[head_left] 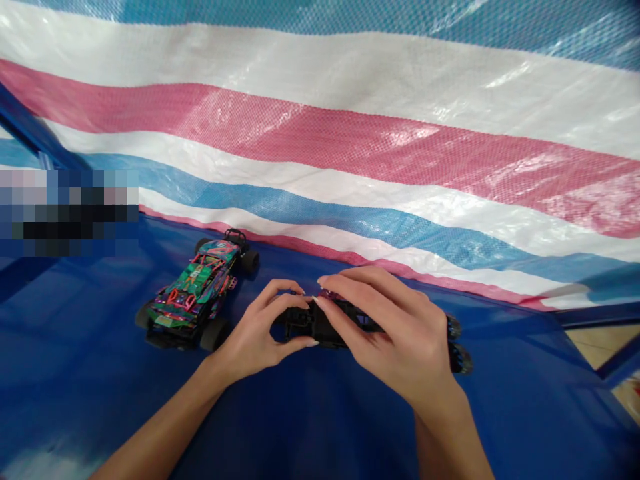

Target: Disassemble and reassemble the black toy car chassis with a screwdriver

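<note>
A black toy car chassis (327,330) lies on the blue tabletop, mostly covered by my hands. My left hand (255,330) curls around its left end, thumb on the near side and fingers on the far side. Over the middle of the chassis, my right hand (400,327) has its thumb and forefinger brought together in a pinch. A bit of purple shows by those fingertips, but what they hold is too small to name. Two dark wheels (460,359) stick out past my right hand. To the left stands a toy car (195,280) with a green, purple and pink patterned body and black wheels.
The blue tabletop (310,413) has a raised blue frame (590,317) at the right. Behind it hangs a striped plastic sheet (350,140) in blue, white and red. A blurred-out patch covers the far left side.
</note>
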A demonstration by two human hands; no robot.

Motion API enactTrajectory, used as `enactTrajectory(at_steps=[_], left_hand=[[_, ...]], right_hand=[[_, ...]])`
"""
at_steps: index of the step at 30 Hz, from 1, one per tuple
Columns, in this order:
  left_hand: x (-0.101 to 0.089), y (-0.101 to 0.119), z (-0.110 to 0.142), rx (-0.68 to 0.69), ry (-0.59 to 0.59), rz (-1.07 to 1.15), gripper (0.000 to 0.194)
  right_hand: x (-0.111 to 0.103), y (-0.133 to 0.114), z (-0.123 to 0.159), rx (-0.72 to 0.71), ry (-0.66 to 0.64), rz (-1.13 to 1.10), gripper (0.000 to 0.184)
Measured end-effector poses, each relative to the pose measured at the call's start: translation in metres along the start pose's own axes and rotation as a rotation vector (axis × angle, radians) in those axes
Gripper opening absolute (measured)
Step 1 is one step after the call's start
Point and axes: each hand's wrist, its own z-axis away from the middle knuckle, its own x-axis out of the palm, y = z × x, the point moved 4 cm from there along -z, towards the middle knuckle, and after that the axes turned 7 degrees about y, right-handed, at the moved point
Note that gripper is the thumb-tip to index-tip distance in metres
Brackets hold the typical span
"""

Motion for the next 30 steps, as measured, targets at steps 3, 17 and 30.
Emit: enactTrajectory(at_steps=[3, 17, 30], left_hand=[[0.0, -0.001, 0.0, -0.008, -0.005, 0.007, 0.046], [0.002, -0.003, 0.0, -0.052, -0.027, 0.029, 0.045], [0.001, -0.003, -0.004, -0.076, -0.015, 0.081, 0.027]], right_hand=[[0.001, 0.002, 0.001, 0.006, -0.007, -0.003, 0.017], [0.013, 0.008, 0.006, 0.025, -0.024, 0.004, 0.017], [0.05, 0.015, 0.044, 0.243, 0.294, -0.01, 0.036]])
